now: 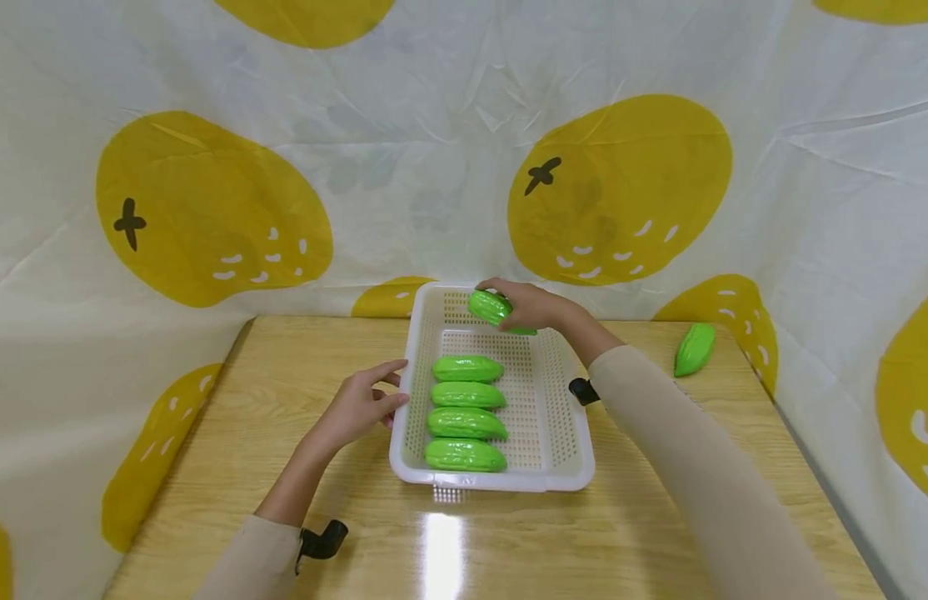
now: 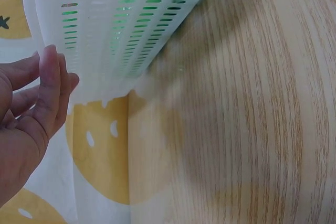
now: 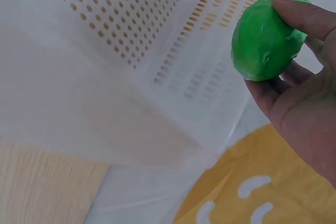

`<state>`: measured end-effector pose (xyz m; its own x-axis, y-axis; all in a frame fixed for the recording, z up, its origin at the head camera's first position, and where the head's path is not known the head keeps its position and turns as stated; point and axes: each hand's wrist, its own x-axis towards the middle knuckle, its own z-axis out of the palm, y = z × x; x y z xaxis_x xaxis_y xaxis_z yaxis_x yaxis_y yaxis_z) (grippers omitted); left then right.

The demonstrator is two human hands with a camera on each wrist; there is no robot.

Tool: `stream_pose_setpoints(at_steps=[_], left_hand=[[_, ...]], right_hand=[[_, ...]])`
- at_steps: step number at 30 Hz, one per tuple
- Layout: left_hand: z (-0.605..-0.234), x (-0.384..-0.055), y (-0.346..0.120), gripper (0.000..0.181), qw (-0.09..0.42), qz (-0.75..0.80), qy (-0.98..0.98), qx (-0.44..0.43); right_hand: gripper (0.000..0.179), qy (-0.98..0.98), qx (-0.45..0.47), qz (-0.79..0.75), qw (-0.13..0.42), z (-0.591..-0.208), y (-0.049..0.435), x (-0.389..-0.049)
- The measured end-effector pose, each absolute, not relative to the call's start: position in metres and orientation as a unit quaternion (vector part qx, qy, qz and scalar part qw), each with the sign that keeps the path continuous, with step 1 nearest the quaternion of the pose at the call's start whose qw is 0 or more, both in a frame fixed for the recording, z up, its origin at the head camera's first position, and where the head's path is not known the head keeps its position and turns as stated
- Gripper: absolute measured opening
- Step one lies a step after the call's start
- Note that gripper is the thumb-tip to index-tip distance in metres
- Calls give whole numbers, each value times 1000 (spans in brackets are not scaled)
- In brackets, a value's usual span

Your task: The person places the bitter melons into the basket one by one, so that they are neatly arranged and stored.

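Over the far end of a white plastic basket (image 1: pixel 569 467), my right hand (image 1: pixel 530 305) grips a glossy green bitter melon (image 1: pixel 490 307). In the right wrist view the thumb lies over the top of that bitter melon (image 3: pixel 265 40), with the fingers beneath. Several more bitter melons (image 1: pixel 466 422) lie crosswise in a row along the basket's left side. My left hand (image 1: pixel 359 403) is at the basket's left rim, its fingertips touching the edge from outside. The left wrist view shows those fingers (image 2: pixel 50 85) fairly straight against the basket's slotted wall (image 2: pixel 105 30).
One more bitter melon (image 1: pixel 694 349) lies on the wooden table (image 1: pixel 306 350) at the far right, close to the cloth. A white cloth (image 1: pixel 419 167) with yellow fruit prints hangs behind the table and along both sides.
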<state>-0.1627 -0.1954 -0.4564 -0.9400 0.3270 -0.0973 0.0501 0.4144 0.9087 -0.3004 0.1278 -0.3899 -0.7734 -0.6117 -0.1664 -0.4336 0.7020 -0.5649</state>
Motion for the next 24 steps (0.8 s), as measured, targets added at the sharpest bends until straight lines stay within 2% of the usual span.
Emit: stream_pose_setpoints(at_steps=[9, 15, 24], left_hand=[[-456, -158, -201, 60, 134, 535, 828, 103], [-457, -157, -205, 60, 131, 538, 826, 102], [-458, -161, -204, 59, 128, 538, 827, 105]], right_hand=[[78, 905, -317, -227, 170, -412, 102, -304], [81, 902, -303, -250, 178, -425, 87, -305], [66, 909, -285, -246, 180, -442, 76, -306]])
